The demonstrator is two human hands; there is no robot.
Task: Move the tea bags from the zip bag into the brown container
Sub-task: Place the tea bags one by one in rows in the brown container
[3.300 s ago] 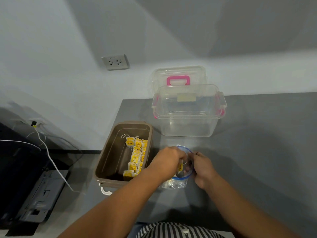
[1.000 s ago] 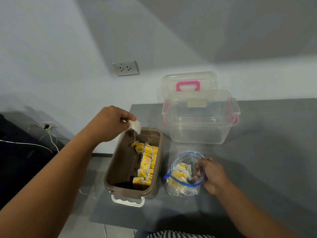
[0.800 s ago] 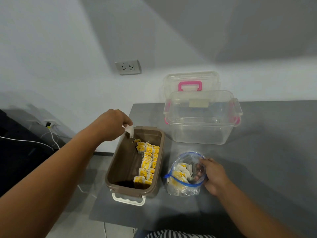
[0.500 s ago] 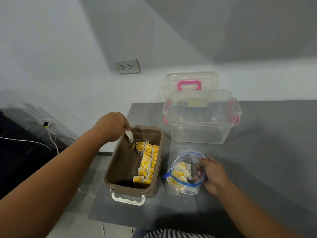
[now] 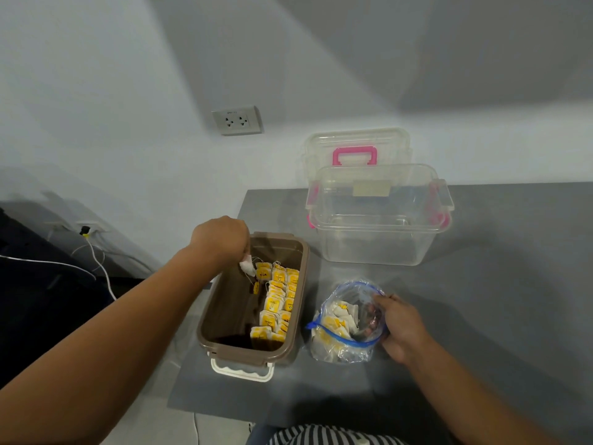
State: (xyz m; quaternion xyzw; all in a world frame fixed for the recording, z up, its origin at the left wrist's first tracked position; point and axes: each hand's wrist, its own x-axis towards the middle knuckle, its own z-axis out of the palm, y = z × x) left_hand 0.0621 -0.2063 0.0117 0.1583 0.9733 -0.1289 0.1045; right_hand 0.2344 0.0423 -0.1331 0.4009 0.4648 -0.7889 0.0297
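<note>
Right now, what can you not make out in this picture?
Head view:
Fingertips of the left hand: hidden behind its knuckles above the tea bag.
Number of bags in the zip bag: crumpled plastic and the right hand cover them.
Near floor of the brown container: in shadow.
Print on the yellow tags: too small.

Drew the left hand (image 5: 221, 240) out of the zip bag (image 5: 346, 348) with one white tea bag (image 5: 247, 268) pinched, and left the bag's mouth gaping wider than before. Swung across to the far left corner of the brown container (image 5: 303, 284), held high above the rim at first. Then lowered bit by bit, down past the rim, ending just beside the far end of the yellow-tagged row (image 5: 279, 297).
</note>
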